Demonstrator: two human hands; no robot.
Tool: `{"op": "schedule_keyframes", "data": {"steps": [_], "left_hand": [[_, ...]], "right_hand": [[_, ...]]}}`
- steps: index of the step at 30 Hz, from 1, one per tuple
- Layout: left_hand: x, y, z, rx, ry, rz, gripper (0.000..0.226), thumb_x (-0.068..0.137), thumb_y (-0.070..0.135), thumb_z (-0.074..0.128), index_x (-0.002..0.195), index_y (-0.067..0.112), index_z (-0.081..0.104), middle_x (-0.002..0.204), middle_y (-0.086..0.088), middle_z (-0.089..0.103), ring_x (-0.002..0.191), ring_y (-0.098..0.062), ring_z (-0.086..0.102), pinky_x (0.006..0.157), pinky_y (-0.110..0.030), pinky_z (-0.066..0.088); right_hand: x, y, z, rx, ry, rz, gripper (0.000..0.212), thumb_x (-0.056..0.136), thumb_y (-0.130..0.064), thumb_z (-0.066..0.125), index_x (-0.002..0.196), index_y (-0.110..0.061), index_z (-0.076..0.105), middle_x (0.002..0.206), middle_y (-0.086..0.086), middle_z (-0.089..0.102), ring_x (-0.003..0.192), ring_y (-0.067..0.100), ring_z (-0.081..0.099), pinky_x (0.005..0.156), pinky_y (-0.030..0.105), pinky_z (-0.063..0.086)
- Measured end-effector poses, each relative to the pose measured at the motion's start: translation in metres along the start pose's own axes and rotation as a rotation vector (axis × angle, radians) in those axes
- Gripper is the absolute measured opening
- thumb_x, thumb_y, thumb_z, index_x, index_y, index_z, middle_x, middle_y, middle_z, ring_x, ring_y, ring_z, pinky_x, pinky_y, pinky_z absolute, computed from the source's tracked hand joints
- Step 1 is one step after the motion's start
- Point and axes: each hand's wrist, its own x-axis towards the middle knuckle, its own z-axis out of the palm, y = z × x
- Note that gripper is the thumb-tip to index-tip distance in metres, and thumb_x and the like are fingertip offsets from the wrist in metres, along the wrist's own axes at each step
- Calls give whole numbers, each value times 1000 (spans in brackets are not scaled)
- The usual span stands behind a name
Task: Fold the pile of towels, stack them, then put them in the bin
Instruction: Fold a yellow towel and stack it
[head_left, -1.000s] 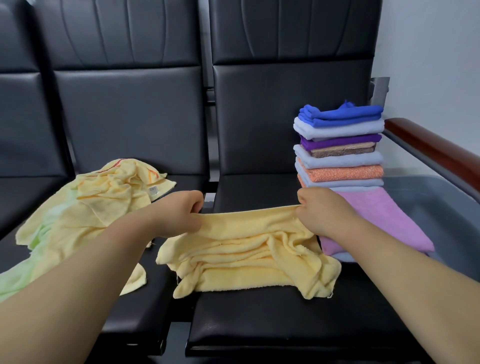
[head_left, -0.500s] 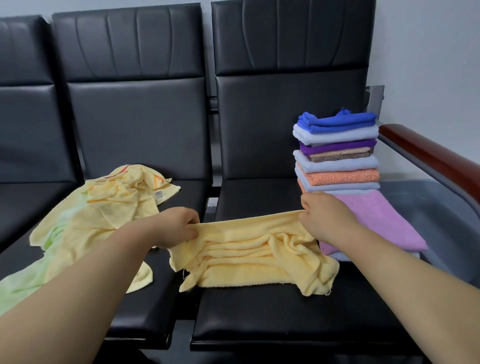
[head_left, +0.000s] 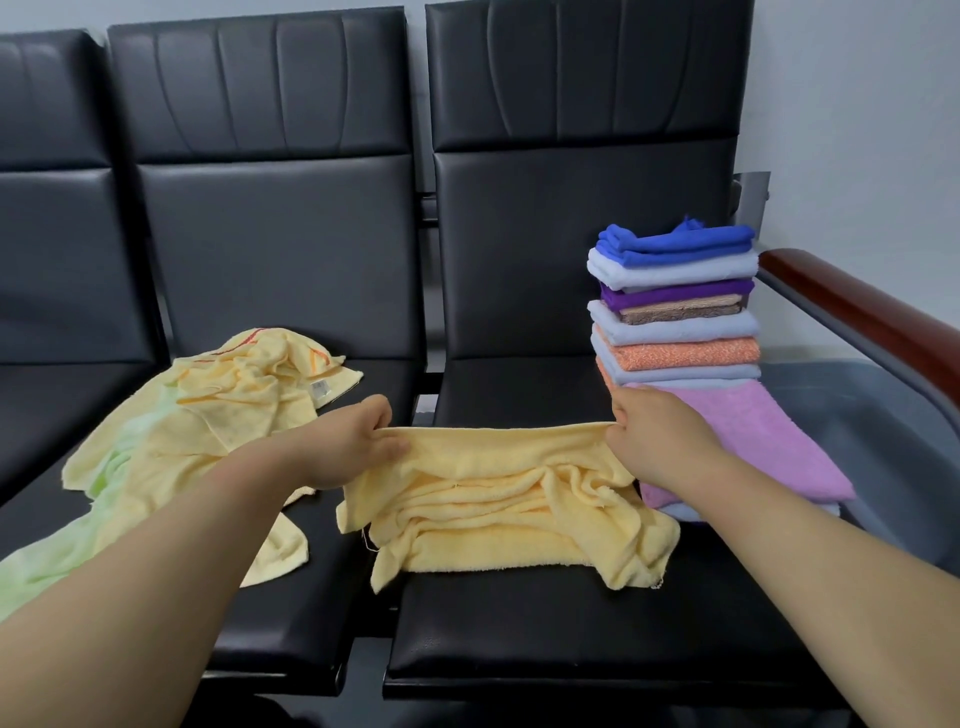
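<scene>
While both forearms reach forward, the left hand (head_left: 347, 451) and right hand (head_left: 655, 435) each pinch a far corner of the yellow towel (head_left: 511, 512), stretching its edge between them; it lies rumpled on the seat (head_left: 571, 618), beside the folded stack (head_left: 675, 312).

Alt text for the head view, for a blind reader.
The left hand and right hand pinch the far edge of a crumpled yellow terry towel on a black padded seat. A stack of folded coloured towels stands at right; loose yellow towels lie at left.
</scene>
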Motion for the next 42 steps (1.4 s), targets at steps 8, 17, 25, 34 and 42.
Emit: {"op": "schedule_keyframes", "data": {"steps": [8,17,25,34,42], "left_hand": [[-5,-8,-14,-36,-22,36,30,90,47,73,74,21,70,62,10,51,60,-8,46,59,-25,40],[-8,-9,-16,162,83,-29,19,91,47,72,96,30,77,94,9,73,86,-12,67,77,-33,59],[-4,-14,-16,186,209,-41,5,93,35,68,91,31,69,85,8,68,76,-14,64,67,-33,54],[-3,-22,-9,162,287,-90,13,99,39,57,106,30,63,96,9,65,82,-14,64,68,-31,53],[-8,-20,-6,50,322,-235,21,101,31,52,92,21,69,83,-3,69,71,-20,64,59,-30,46]], "right_hand": [[0,3,-1,48,10,20,24,93,-15,55,72,-17,43,74,-2,52,66,16,44,56,33,35],[-1,-1,-4,46,-5,33,22,93,-13,55,74,-18,44,76,-1,54,67,16,46,57,32,37],[-3,-2,-9,28,-12,35,11,91,-18,58,86,-28,56,85,-7,63,77,12,57,58,31,44],[-5,6,-14,188,-9,101,19,83,-21,61,68,-15,51,70,0,53,63,18,47,55,34,38],[-13,7,-15,588,-3,257,25,94,-19,65,70,-20,61,70,-3,61,69,15,54,62,31,41]]}}
